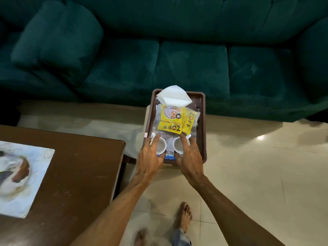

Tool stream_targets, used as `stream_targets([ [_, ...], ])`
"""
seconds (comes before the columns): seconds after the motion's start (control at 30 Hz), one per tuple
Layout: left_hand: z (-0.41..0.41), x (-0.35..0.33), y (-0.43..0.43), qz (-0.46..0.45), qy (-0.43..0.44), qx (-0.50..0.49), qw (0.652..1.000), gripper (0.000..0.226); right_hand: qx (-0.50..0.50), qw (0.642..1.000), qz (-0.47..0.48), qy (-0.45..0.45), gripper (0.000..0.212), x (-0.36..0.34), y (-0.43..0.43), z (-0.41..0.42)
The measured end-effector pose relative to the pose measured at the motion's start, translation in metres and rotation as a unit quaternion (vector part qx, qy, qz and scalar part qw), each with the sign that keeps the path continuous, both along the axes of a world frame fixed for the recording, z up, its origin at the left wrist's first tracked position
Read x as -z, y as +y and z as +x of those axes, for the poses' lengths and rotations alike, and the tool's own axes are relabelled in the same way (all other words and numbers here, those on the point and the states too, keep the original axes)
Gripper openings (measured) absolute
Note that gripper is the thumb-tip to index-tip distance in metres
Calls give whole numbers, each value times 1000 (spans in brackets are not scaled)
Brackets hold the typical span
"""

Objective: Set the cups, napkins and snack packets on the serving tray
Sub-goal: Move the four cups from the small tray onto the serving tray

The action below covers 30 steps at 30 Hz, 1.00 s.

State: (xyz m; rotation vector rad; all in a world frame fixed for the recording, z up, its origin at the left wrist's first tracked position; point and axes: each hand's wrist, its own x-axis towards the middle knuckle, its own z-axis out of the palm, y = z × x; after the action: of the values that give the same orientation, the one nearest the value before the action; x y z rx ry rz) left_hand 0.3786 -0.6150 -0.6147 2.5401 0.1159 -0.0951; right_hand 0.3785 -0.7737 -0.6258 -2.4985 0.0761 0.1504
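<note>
A brown serving tray (202, 121) stands on a low support in front of the sofa. White folded napkins (174, 95) lie at its far end. Two yellow snack packets (169, 121) (190, 119) lie overlapping in the middle. Two white cups stand side by side at the near end. My left hand (149, 160) grips the left cup (161, 146), thumb on its near side and fingers round its far side. My right hand (190, 160) grips the right cup (178, 145) the same way. Both cups appear empty.
A dark brown table (79, 166) with a printed mat (21, 174) stands at the left, its corner close to the tray. A green sofa (191, 64) with a cushion (56, 38) runs behind the tray. My bare feet (184, 215) stand on the tiled floor.
</note>
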Motion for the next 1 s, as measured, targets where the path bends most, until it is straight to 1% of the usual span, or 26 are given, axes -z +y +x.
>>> stream_targets([
  [0.23,-83,-47,113,10,-31,-53,998,62,-48,999,5,-16,65,-44,115,-58],
  [0.43,-178,-64,262,-5,-55,-105,993,65,-104,994,-5,-22,72,-68,260,-137],
  [0.5,-212,-69,316,-2,-49,-131,990,64,-121,992,-7,-22,72,-72,313,-169],
  [0.7,-292,-79,466,18,-43,-181,982,64,-149,989,20,1,71,-87,461,-242],
  [0.83,-316,-85,542,22,-18,-220,975,68,-170,985,31,11,74,-87,539,-258],
  [1.0,-310,-76,615,19,-3,-233,972,67,-177,984,23,23,72,-69,618,-246],
])
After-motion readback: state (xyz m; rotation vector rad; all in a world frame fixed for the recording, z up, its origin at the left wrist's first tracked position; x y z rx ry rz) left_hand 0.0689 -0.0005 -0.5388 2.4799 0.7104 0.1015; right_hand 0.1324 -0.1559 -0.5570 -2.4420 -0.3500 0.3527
